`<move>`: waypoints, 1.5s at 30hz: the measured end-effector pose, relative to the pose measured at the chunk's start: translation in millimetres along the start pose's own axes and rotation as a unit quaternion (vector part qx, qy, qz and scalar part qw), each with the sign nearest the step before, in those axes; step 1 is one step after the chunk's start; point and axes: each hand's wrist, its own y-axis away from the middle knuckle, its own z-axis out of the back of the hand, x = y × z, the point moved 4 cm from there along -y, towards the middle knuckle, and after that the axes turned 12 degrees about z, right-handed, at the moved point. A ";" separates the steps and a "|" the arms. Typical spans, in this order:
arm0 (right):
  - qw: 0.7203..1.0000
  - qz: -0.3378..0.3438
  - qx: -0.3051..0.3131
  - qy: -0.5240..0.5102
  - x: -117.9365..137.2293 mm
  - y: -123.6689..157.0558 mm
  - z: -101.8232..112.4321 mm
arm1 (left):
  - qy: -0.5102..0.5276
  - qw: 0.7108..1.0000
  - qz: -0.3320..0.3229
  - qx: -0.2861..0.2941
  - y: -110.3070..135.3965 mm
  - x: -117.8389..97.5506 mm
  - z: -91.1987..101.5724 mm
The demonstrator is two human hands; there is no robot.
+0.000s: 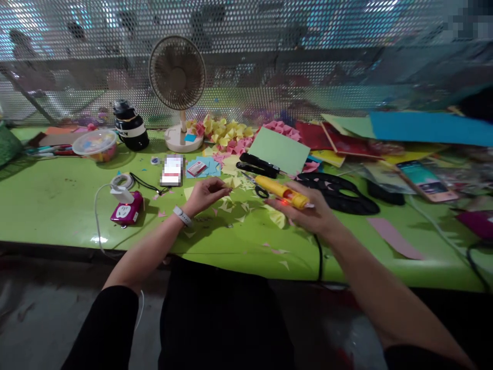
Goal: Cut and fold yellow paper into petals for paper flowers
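My right hand (314, 213) is wrapped round a yellow hot glue gun (279, 189) with a glowing red light and its nozzle pointing left. A small piece of yellow paper (232, 183) is pinched between the thumb and finger of my left hand (210, 194), just left of the nozzle. Dark-handled scissors (262, 191) lie partly hidden beneath the glue gun. Under my right hand rests a yellow paper flower (276, 217). Yellow and pink paper scraps (225, 205) are scattered between both hands.
Behind are a stapler (257, 165), a green sheet (280, 150), yellow folded flowers (223, 131) and a fan (177, 77). A purple power adapter (128, 209) sits left; a black palette-shaped tray (342, 192) and a phone (425, 180) lie right. The glue gun's cord (320, 259) crosses the table edge.
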 end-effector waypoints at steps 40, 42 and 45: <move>0.936 0.065 0.326 0.115 -22.9 -49.8 -95.1 | 0.055 0.994 0.083 -0.050 -11.1 7.9 10.0; 0.944 0.060 0.309 0.096 -25.4 -47.3 -95.1 | 0.063 0.993 0.088 -0.049 -11.1 9.0 9.5; 0.961 0.043 0.267 0.056 -29.2 -44.2 -90.9 | 0.077 0.991 0.098 -0.046 -10.3 9.2 7.5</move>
